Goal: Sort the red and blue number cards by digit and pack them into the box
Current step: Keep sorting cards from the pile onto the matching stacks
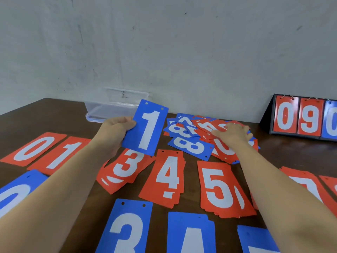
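Observation:
My left hand (116, 130) grips a blue 1 card (145, 129) by its left edge and holds it up above the table. My right hand (235, 132) rests flat on a loose heap of red and blue cards (189, 134) near the wall, fingers spread over red ones. A blue 8 card (189, 147) lies at the heap's front. Sorted red piles run across the table: 0 (34, 148), 1 (62, 154), 3 (125, 168), 4 (166, 179), 5 (220, 189). Blue piles lie nearer me: 0 (16, 192), 3 (125, 229), 4 (191, 232). A clear plastic box (111, 106) stands by the wall.
A black flip scoreboard (299, 117) showing red 0, red 9 and a blue digit stands at the back right. More red cards (306, 183) lie under my right forearm, and a blue card (255, 238) sits at the bottom right. The brown table (284, 154) meets a grey wall.

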The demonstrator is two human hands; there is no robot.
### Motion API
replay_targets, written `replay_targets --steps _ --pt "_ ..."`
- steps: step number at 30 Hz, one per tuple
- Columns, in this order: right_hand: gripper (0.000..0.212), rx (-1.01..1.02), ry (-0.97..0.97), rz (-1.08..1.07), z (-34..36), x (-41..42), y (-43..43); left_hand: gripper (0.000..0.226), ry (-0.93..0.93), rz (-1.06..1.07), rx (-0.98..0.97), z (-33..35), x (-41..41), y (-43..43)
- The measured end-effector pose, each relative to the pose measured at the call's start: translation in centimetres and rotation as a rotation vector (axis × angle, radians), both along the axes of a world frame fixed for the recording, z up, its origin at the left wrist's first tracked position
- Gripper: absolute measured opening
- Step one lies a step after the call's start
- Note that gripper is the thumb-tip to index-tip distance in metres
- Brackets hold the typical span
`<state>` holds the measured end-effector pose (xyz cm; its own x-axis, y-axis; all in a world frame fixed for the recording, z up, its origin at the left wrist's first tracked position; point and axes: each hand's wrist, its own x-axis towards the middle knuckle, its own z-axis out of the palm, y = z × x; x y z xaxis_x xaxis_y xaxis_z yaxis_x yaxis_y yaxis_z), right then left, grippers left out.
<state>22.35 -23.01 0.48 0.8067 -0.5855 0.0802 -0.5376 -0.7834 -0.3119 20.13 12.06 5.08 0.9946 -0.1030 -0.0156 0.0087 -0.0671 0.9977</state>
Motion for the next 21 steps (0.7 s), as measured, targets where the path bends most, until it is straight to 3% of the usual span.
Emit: replay_targets --steps 5,12,17,21 --pt "0.100 0.039 0.166 -0.014 0.0 1.8 -0.4 0.021 0.026 -0.049 0.003 -0.4 1.9 -1.3" --pt "0.107 0.152 0.133 -0.015 0.3 2.5 -0.7 0.022 0.072 0.027 -0.037 -1.0 1.9 0.2" --pt "0.078 0.216 -0.091 0.072 0.1 1.6 0.1 0.022 0.054 0.079 -0.061 -0.6 0.1 1.8" --pt "0.029 0.483 -0.328 0.085 0.9 0.3 -0.2 0.022 0.042 0.117 -0.087 -0.1 -1.2 2.8"
